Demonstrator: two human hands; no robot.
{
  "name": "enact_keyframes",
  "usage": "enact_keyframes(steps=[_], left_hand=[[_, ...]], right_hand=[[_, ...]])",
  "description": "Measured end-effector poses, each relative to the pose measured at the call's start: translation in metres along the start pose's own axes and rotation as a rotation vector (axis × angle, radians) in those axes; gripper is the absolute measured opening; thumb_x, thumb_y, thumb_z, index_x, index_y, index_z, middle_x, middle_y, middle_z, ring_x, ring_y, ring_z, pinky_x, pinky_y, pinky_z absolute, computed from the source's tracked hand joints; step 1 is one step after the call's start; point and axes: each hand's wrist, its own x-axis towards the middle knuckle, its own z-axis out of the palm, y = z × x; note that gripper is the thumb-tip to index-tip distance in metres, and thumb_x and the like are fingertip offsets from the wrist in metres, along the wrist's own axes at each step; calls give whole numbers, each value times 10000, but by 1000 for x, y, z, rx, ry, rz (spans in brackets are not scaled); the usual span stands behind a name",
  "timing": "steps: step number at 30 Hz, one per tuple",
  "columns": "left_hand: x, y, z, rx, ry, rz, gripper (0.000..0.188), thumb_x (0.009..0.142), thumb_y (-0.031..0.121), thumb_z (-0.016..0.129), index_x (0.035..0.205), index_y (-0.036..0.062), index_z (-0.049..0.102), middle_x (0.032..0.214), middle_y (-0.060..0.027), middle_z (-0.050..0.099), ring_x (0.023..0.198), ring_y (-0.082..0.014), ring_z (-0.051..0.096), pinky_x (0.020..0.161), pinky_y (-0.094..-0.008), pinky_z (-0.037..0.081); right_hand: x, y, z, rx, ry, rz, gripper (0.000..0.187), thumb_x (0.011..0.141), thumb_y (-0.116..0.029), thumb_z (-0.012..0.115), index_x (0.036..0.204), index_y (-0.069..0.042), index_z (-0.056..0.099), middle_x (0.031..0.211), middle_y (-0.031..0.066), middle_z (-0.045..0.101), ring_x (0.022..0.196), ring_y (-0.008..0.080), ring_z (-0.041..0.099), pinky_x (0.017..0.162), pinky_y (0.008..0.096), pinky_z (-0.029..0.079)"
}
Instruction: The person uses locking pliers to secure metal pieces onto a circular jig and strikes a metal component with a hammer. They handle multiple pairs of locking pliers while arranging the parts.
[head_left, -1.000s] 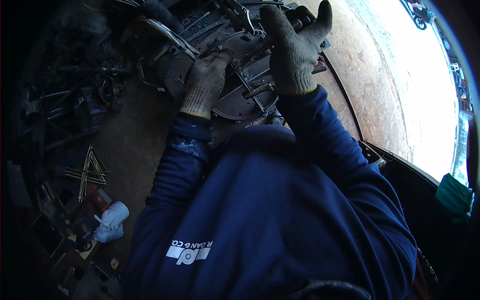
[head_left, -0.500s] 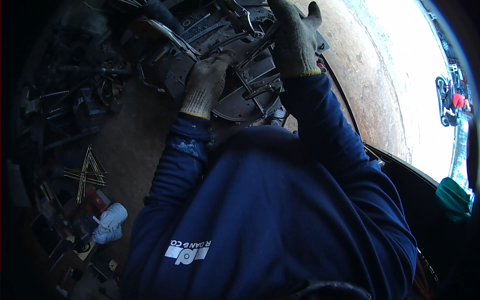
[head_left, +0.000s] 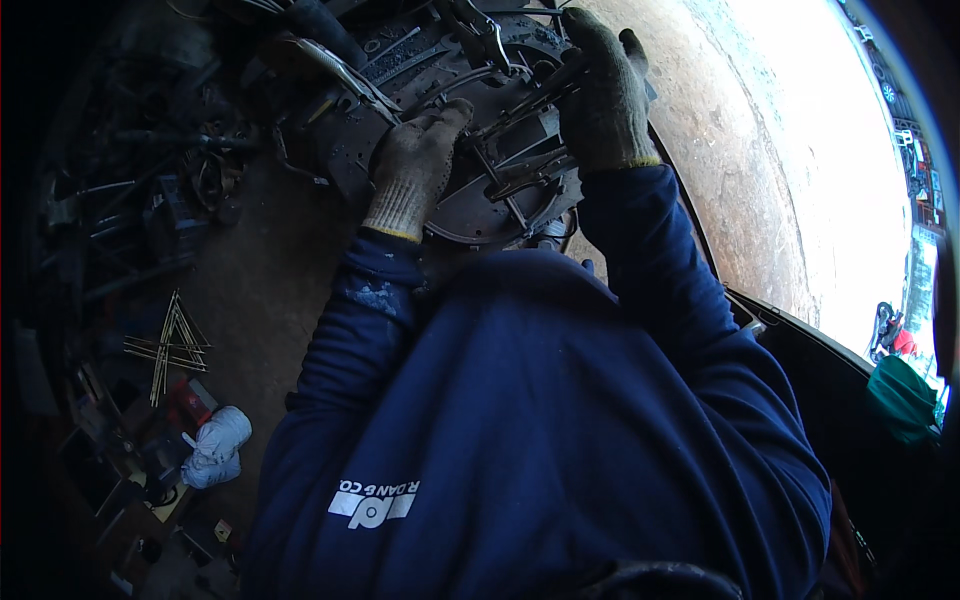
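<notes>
Both hands wear grimy knitted work gloves with yellow cuff edges. My left hand (head_left: 418, 168) rests with bent fingers at the left of a metal workpiece, beside a thin rod; whatever the fingertips grip is hidden. At the right, my right hand (head_left: 610, 110) is around the handle ends of a long tool (head_left: 530, 105) that looks like locking pliers, with some fingertips sticking up beyond it. Another clamp-like pair of locking pliers (head_left: 530, 175) lies across the work just below. A third plier-like tool (head_left: 480, 35) stands above. Underneath is a dark round metal tabletop (head_left: 465, 222).
A wrench (head_left: 405, 68) and dark debris lie on the table's far side. Scrap metal (head_left: 190, 140) crowds the left. On the floor at lower left are thin rods (head_left: 170, 345), a red box (head_left: 195, 398) and a white bundle (head_left: 216, 447). Bright ground (head_left: 740, 150) stretches away right.
My right hand has shifted slightly right and downward, and the long tool's handles have swung with it. The left hand has hardly moved.
</notes>
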Motion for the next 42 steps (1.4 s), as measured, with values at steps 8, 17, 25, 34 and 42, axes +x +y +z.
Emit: enact_keyframes(steps=[8, 17, 25, 34, 42], left_hand=[[-49, 13, -7, 597, 313, 898, 429, 876, 449, 766, 1039, 55, 723, 996, -155, 748, 922, -349, 731, 819, -490, 567], [0, 50, 40, 1019, 117, 1039, 255, 940, 362, 668, 981, 115, 719, 846, -106, 733, 758, -300, 734, 639, -439, 588], [-3, 78, 20, 938, 38, 787, 347, 1010, 420, 581, 1095, 113, 719, 1008, -138, 734, 918, -349, 723, 745, -467, 589], [-6, 74, 18, 1303, 4, 935, 310, 1014, 320, 567, 1082, 41, 684, 950, -158, 718, 886, -340, 718, 762, -472, 594], [-5, 91, 18, 1188, -120, 937, 254, 1004, 305, 590, 1077, 93, 709, 1026, -144, 729, 957, -349, 725, 775, -494, 598]], right_hand=[[-17, -20, 3, 235, -9, 90, 660, 967, -365, 671, 1437, -3, 382, 1073, 98, 600, 918, 179, 626, 760, 302, 533], [25, 28, -32, 291, -307, 163, 604, 969, -369, 721, 1412, -18, 506, 1165, 157, 630, 1047, 259, 674, 1018, 414, 548], [13, 7, -2, 340, -241, 204, 746, 955, -752, 490, 1342, -115, 514, 1015, 50, 584, 832, 159, 603, 680, 316, 497], [-3, -19, 9, -308, -185, 71, 1151, 827, -573, 787, 1604, -69, 103, 1274, 164, 579, 1086, 252, 633, 888, 385, 546], [-9, -26, 6, -157, -187, 186, 1234, 836, -375, 859, 1607, -7, -32, 1168, 165, 634, 941, 218, 677, 782, 330, 570]])
